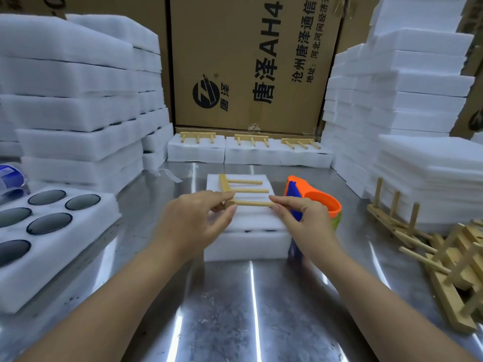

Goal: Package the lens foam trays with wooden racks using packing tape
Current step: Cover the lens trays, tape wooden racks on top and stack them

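A white foam tray stack [247, 239] lies in the middle of the metal table. A wooden rack [244, 190] with three pegs rests flat on its top. My left hand [194, 220] pinches the rack's base bar at its near end. My right hand [303, 218] pinches the tip of the nearest peg. An orange and blue tape dispenser [313, 198] stands just right of the stack, partly hidden behind my right hand.
An open foam tray with dark lenses [49, 226] lies at the left. Loose wooden racks [441, 252] are piled at the right. Three packaged trays with racks [251, 150] line the back under a cardboard box [251, 61]. Tall foam stacks [78, 100] flank both sides.
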